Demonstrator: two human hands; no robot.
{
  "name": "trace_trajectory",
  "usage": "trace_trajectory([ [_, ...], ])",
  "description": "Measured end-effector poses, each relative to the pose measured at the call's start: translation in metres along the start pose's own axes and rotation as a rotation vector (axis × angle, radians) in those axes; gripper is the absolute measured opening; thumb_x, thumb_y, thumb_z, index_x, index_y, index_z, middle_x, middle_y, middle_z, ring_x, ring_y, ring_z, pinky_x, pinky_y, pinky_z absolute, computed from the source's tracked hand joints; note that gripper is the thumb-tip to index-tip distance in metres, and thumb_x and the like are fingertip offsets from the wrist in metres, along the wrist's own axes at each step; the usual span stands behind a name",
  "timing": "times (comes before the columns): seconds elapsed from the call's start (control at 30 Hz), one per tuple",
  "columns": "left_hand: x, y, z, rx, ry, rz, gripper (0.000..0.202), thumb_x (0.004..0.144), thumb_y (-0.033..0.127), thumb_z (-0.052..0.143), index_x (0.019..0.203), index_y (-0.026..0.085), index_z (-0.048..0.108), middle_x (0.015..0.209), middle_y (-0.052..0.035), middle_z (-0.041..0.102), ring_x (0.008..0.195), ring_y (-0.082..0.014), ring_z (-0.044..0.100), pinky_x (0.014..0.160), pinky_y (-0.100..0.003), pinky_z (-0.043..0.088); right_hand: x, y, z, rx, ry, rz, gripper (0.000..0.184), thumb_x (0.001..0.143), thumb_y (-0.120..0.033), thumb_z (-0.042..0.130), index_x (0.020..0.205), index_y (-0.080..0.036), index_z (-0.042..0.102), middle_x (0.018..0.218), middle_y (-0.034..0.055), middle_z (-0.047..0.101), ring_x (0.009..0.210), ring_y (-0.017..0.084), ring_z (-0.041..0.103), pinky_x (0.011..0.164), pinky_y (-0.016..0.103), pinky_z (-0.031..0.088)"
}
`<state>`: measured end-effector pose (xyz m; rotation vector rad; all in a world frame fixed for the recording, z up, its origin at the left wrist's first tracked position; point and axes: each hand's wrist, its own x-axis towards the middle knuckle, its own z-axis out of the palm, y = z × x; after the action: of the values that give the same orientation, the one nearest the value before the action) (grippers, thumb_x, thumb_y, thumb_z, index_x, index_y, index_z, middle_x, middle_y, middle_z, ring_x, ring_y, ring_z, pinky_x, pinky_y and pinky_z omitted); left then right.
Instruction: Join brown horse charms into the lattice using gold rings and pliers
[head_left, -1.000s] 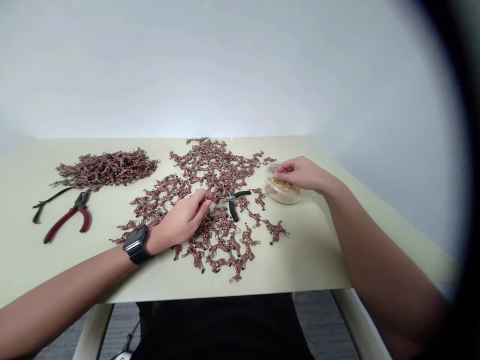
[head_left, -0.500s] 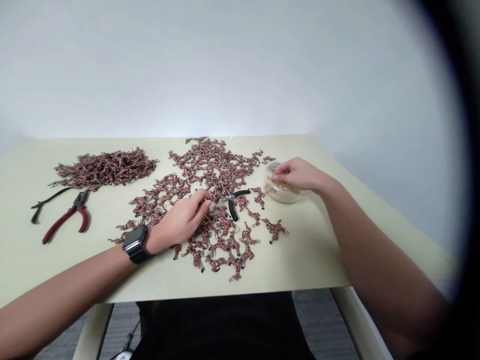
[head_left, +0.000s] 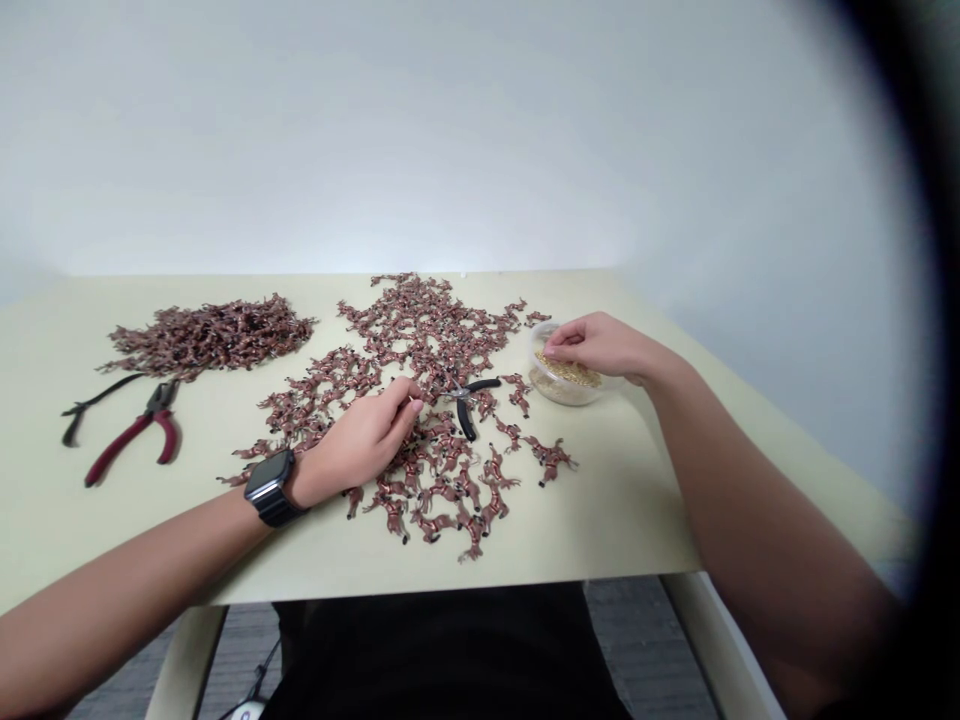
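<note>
My left hand (head_left: pixel 373 430), with a dark watch (head_left: pixel 271 487) on its wrist, rests among many small brown animal figurines (head_left: pixel 442 490). Its thumb and forefinger are pinched together; whatever is between them is too small to name. Just right of those fingertips lie small black-handled pliers (head_left: pixel 468 405), spread apart on the figurines. My right hand (head_left: pixel 596 345) reaches into a round clear plastic tub (head_left: pixel 564 397). Gold-coloured small metal pieces (head_left: pixel 574 372) fill the bottom of the tub. The right fingers are pinched at the pieces, and what they hold cannot be made out.
A denser heap of brown figurines (head_left: pixel 214 338) lies at the back left. In front of it are red-handled pliers (head_left: pixel 139 435) and a thin black tool (head_left: pixel 94 408). The pale table (head_left: pixel 622 540) ends at a near edge, and a wall (head_left: pixel 375 150) stands behind.
My right hand has shifted very slightly within the tub, its fingers a little more drawn together. The left hand and the pliers have stayed in place.
</note>
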<state>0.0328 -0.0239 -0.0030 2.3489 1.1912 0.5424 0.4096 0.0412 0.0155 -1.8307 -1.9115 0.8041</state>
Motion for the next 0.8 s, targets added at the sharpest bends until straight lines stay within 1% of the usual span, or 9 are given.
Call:
trace_trajectory([
  [0.17, 0.001, 0.002, 0.0, 0.001, 0.001, -0.008, 0.028, 0.107, 0.044, 0.033, 0.098, 0.022, 0.048, 0.07, 0.0006, 0.057, 0.06, -0.0187, 0.052, 0.059, -0.03, 0.035, 0.001, 0.002, -0.001, 0.015, -0.022, 0.005, 0.032, 0.079, -0.051, 0.076, 0.081, -0.019, 0.077, 0.071, 0.0042, 0.065, 0.058, 0.013, 0.047, 0.056, 0.029, 0.038],
  [0.47, 0.001, -0.001, 0.0, -0.006, -0.01, 0.001, 0.027, 0.107, 0.044, 0.033, 0.099, 0.023, 0.047, 0.073, -0.0001, 0.059, 0.062, -0.0189, 0.054, 0.061, -0.031, 0.035, 0.001, 0.003, -0.001, 0.011, -0.032, 0.009, 0.029, 0.081, -0.048, 0.073, 0.083, -0.02, 0.076, 0.074, 0.006, 0.067, 0.06, 0.014, 0.05, 0.057, 0.03, 0.04],
  [0.63, 0.0, -0.003, 0.001, -0.002, -0.016, -0.009, 0.027, 0.107, 0.044, 0.033, 0.099, 0.023, 0.047, 0.072, 0.0002, 0.058, 0.061, -0.0184, 0.052, 0.06, -0.031, 0.035, 0.001, 0.002, 0.003, -0.076, -0.044, -0.047, 0.029, 0.084, -0.048, 0.068, 0.084, -0.02, 0.076, 0.072, 0.0033, 0.065, 0.058, 0.013, 0.049, 0.057, 0.029, 0.038],
  [0.73, 0.0, -0.003, 0.001, -0.002, -0.017, -0.015, 0.027, 0.107, 0.044, 0.033, 0.099, 0.023, 0.047, 0.071, 0.0006, 0.057, 0.06, -0.018, 0.051, 0.06, -0.031, 0.034, 0.007, 0.005, 0.007, -0.2, 0.016, -0.063, 0.025, 0.084, -0.044, 0.067, 0.083, -0.02, 0.075, 0.077, 0.0038, 0.069, 0.065, 0.015, 0.056, 0.061, 0.029, 0.041],
  [0.8, 0.001, -0.002, 0.002, 0.0, -0.017, -0.012, 0.027, 0.107, 0.044, 0.033, 0.098, 0.023, 0.047, 0.071, 0.0007, 0.056, 0.06, -0.018, 0.051, 0.06, -0.031, 0.034, 0.011, 0.009, 0.009, -0.301, 0.058, -0.045, 0.018, 0.08, -0.038, 0.07, 0.083, -0.02, 0.075, 0.082, 0.0043, 0.072, 0.072, 0.017, 0.061, 0.064, 0.029, 0.042],
])
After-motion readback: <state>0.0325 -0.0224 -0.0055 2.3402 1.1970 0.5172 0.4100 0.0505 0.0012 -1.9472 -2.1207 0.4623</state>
